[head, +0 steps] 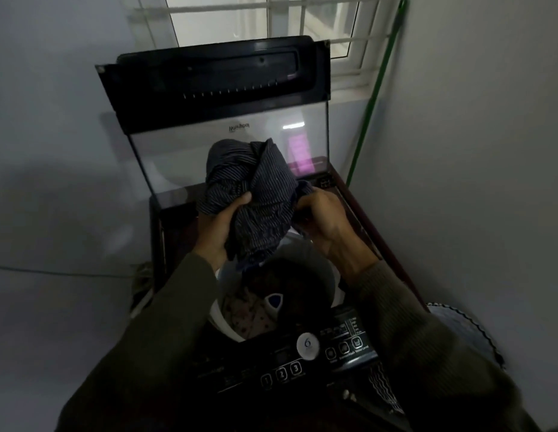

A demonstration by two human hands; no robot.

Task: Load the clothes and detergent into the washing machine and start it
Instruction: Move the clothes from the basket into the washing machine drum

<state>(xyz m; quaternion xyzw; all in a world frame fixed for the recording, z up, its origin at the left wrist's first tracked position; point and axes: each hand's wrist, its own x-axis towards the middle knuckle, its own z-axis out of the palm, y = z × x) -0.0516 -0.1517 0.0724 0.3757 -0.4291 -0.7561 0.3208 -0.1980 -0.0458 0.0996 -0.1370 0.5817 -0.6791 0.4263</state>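
A top-loading washing machine [349,194] stands below me with its glass lid [209,85] raised against the window. Over the open drum I hold a bunched dark striped garment [255,188]. My left hand [220,226] grips it from below on the left, thumb pressed into the cloth. On its right edge my right hand [321,216] pinches a fold. Inside the white drum [221,319] lie other clothes, one dotted [249,310]. The black control panel [290,366], with numbered buttons and a round dial, runs along the near edge.
White walls close in on both sides. A green pole [377,88] leans in the right corner by the barred window [265,17]. A round scalloped grey object [464,332] sits low on the right. A cable [59,271] runs along the left wall.
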